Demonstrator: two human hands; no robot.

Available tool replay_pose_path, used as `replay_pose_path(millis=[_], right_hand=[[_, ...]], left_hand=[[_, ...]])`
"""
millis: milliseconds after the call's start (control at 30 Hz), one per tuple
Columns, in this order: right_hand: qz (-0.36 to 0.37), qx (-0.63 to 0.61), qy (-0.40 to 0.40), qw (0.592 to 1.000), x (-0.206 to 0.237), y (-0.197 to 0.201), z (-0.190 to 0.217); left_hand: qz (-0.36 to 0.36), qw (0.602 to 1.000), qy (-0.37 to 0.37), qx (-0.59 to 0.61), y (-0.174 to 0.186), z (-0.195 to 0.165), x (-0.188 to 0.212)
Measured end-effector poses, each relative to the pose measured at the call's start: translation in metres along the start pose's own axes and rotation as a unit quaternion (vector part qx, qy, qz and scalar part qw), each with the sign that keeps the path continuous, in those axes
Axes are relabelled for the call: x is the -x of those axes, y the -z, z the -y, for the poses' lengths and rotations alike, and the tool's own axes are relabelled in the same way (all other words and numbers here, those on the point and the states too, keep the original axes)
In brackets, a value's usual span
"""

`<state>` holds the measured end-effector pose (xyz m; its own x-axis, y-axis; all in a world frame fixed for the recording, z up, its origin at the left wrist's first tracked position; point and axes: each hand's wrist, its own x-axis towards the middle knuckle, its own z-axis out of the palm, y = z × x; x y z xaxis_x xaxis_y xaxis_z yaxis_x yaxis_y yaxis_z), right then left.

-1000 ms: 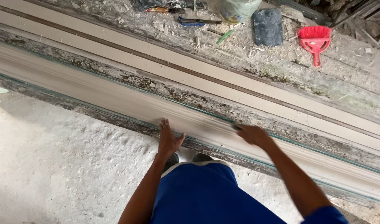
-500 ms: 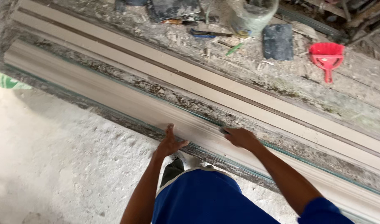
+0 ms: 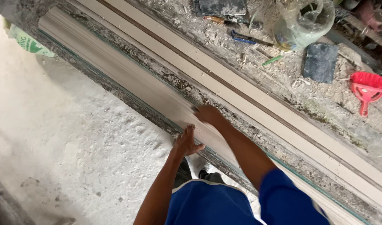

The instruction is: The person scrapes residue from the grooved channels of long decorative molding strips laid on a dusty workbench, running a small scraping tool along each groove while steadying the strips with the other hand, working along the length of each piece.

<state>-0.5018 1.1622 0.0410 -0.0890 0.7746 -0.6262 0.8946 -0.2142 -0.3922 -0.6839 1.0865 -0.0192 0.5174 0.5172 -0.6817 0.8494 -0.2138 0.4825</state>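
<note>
Both hands on near moulding (image 3: 128, 79), long axis running diagonally upper left to lower right along bench (image 3: 282, 83): left hand (image 3: 187, 141) open, flat on near edge; right hand (image 3: 207, 114) blurred, grip unclear, farther up-left, leading.

Two long mouldings lie side by side on the bench (image 3: 282, 125), running diagonally. The near moulding (image 3: 128, 77) lies along the bench's front edge; the far moulding (image 3: 224, 79) lies behind it. Behind both lie a dustpan (image 3: 367, 89) at right, a slab (image 3: 321, 62) to its left, and a plastic bag (image 3: 305, 21) behind the slab.
</note>
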Motion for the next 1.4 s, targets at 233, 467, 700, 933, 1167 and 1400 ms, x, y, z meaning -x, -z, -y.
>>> replay_pose_path(millis=[233, 467, 700, 933, 1167, 1400], right_hand=[[0.101, 0.008, -0.176, 0.979, 0.232, -0.074, -0.205], [0.087, -0.042, -0.234, 0.967, 0.297, -0.101, -0.258], [0.047, -0.047, -0.163, 0.984, 0.113, -0.070, -0.133], [0.011, -0.013, -0.019, 1.000, -0.082, 0.020, 0.066], [0.024, -0.061, -0.072, 0.995, -0.124, 0.053, 0.141], [0.106, 0.010, -0.210, 0.972, 0.036, -0.024, -0.021]], left_hand=[[0.047, 0.999, -0.004, 0.000, 0.015, -0.002, 0.002], [0.083, 0.996, -0.004, -0.008, 0.018, -0.002, -0.001], [0.098, 0.987, -0.108, 0.068, 0.026, 0.009, 0.001], [0.002, 0.971, -0.126, 0.205, 0.049, 0.049, 0.020], [-0.175, 0.974, -0.115, 0.091, 0.096, 0.107, 0.002], [-0.137, 0.982, -0.126, 0.033, 0.115, 0.111, -0.013]])
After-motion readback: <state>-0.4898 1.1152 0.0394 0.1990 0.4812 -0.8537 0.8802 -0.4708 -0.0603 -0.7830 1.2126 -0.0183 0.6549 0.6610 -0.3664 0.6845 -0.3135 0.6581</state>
